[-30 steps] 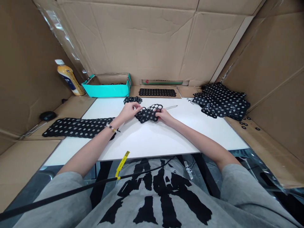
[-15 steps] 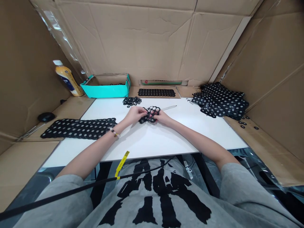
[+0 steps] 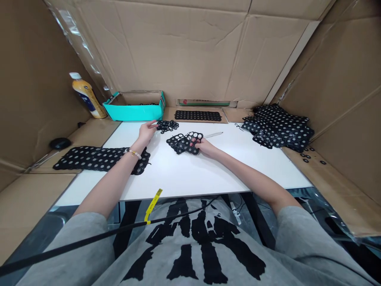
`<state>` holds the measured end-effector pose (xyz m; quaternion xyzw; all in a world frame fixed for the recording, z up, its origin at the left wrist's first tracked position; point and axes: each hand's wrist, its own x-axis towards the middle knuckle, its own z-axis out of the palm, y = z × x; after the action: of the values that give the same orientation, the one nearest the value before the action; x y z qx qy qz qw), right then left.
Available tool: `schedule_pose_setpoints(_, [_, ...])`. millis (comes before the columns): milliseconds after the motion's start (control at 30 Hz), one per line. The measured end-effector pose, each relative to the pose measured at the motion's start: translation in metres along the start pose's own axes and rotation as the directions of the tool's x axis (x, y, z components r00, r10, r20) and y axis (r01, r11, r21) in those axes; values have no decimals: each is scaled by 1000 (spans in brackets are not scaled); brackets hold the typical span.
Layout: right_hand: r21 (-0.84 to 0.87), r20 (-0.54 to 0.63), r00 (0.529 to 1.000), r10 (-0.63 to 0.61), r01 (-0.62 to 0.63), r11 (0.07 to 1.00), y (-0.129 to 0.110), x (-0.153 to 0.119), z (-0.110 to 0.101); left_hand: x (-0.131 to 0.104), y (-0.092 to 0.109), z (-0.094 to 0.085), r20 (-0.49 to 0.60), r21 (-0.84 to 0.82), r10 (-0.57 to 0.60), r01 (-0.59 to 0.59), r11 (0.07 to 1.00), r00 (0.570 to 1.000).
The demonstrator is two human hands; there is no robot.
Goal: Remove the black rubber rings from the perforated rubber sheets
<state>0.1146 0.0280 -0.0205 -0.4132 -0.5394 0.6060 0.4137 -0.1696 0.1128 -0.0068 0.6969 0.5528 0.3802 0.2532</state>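
Note:
A small black sheet full of round holes is pinched at its right end by my right hand, just above the white board. Its left part spreads out free, with pale circles showing through the holes. My left hand is apart from the sheet, its fingers stretched to the left edge of a loose pile of small black rings. Nothing shows between those fingers. Under and beside my left forearm lies a long black dotted sheet.
A turquoise-fronted box holds more black pieces. At the back lies another dotted strip; at right, a heap of dotted sheets and a few stray rings. A bottle, a black round object and a pen-like tool stand or lie around.
My left hand has let go of the small holed sheet and moved left to the ring pile. My right hand stays in place, and the sheet now spreads out to the left.

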Motion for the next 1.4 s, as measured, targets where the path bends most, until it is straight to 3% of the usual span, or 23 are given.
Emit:
schedule_pose_setpoints(67, [24, -7, 1000, 12, -12, 1000, 0, 1, 1, -3, 10, 2, -104, -20, -44, 42, 999, 994])
schedule_pose_setpoints(100, [31, -14, 1000, 21, -21, 999, 0, 1, 1, -6, 17, 5, -107, -22, -35, 33, 999, 994])
schedule_pose_setpoints(167, [13, -21, 999, 27, -27, 1000, 0, 1, 2, -15, 34, 11, 23, 13, 61, -62, 998, 998])
schedule_pose_setpoints(267, [-34, 15, 999, -30, 30, 999, -1, 0, 1, -34, 62, 27, 258, 100, 208, -240, 966, 943])
schedule_pose_setpoints(367, [-36, 83, 990, -114, 118, 992, -2, -2, 0, -52, 82, 43, 337, 125, 275, -332, 935, 900])
schedule_pose_setpoints(500, [-104, 91, 984, -152, 161, 981, 1, -2, -1, -62, 89, 50, 299, 144, 300, -354, 924, 906])
schedule_pose_setpoints(700, [-57, 40, 992, -122, 124, 991, 10, 6, 1, -58, 88, 45, 392, 160, 335, -422, 892, 857])
schedule_pose_setpoints(833, [-12, 19, 999, -44, 44, 999, 8, 7, 4, -53, 84, 50, 288, 163, 276, -331, 930, 917])
schedule_pose_setpoints(967, [-47, 17, 1000, 9, -8, 999, 5, 5, 4, -38, 66, 38, 32, 162, 92, -96, 982, 995])
schedule_pose_setpoints(1100, [-91, 21, 998, -55, 56, 994, 4, 0, 1, -18, 36, 5, -246, 280, 11, 60, 958, 969])
schedule_pose_setpoints(1233, [-85, 35, 999, -36, 39, 996, 3, -2, 1, -8, 18, -13, -244, 264, -118, 183, 947, 962])
schedule_pose_setpoints(1400, [-67, 59, 998, -29, 33, 997, -1, -3, 3, -12, 19, -6, -149, 301, 22, 25, 953, 989])
